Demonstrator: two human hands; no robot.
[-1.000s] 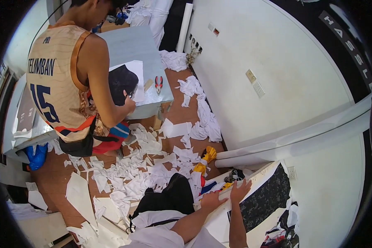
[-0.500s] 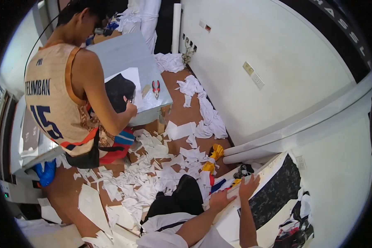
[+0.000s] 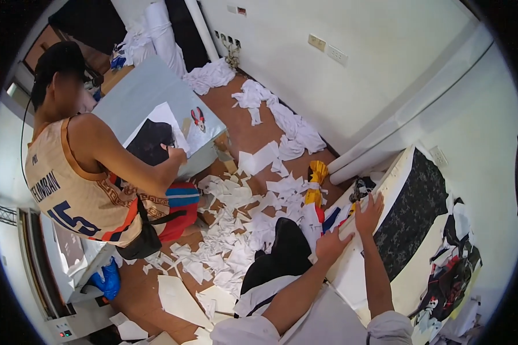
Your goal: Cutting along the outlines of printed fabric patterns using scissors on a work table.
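Left hand (image 3: 332, 246): I am pressing it flat, fingers spread, pinning the white sheet (image 3: 351, 270) down.
Right hand (image 3: 369, 213): lying open, steadying the sheet's far edge.

**White sleeves, bare forearms**

Two forearms enter beside the white-topped table (image 3: 385, 190), both bare from elbow to fingers. The left hand (image 3: 331, 246) and right hand (image 3: 369, 214) wear no gloves, rings or watch. White short fabric sleeves, loosely folded, cover both upper arms.
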